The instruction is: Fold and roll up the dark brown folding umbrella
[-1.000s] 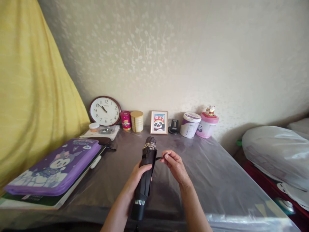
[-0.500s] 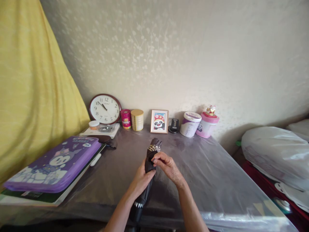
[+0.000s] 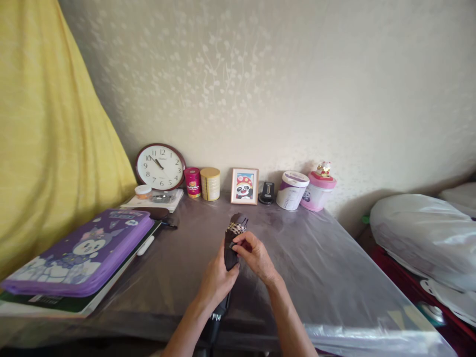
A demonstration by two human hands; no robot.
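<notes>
A folded black umbrella (image 3: 233, 233) is held slantwise over the plastic-covered table (image 3: 316, 277), its tip toward the wall and its handle near the table's front edge. My left hand (image 3: 217, 280) is wrapped round the umbrella's middle. My right hand (image 3: 255, 255) has its fingers closed against the upper part of the folded canopy, just below the patterned band near the tip. What lies under those fingertips is hidden.
A purple cartoon case (image 3: 80, 253) lies on books at the left. Along the wall stand a clock (image 3: 159, 166), two tins (image 3: 203, 183), a framed panda picture (image 3: 244, 186) and two tubs (image 3: 307, 191). A yellow curtain (image 3: 44, 148) hangs left; plastic bags (image 3: 424, 235) lie right.
My right hand, which pinched the strap out to the side, has come in against the umbrella. The umbrella has risen and tilted, and my left hand has slid lower on it.
</notes>
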